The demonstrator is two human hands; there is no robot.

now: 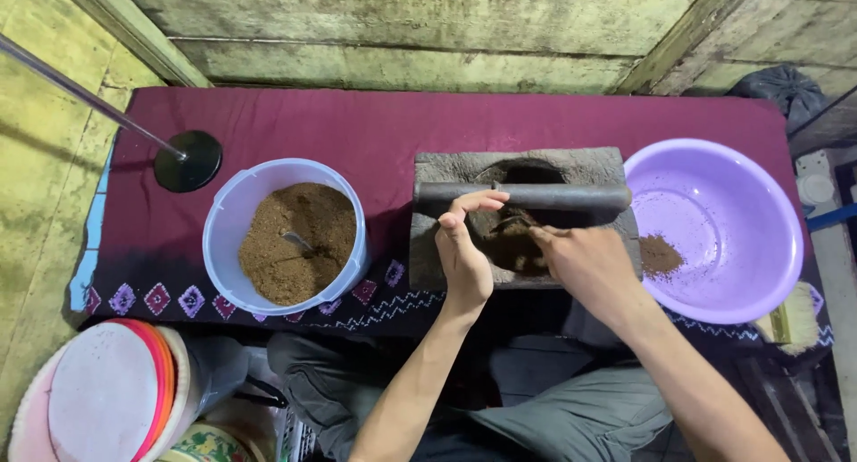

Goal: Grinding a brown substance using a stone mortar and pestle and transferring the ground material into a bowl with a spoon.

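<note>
I see left hand (464,248) fingers curled, thumb on stone roller (522,196) | right hand (585,261) at 3 o'clock of brown powder (513,243), grip unclear | grinding slab (437,172) centre | white bucket (234,214) 9 o'clock | purple basin (759,203) 3 o'clock

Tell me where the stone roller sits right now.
In the head view, the stone roller lies crosswise on the grinding stone, just beyond the left hand and right hand, between the white bucket and purple basin.
</note>
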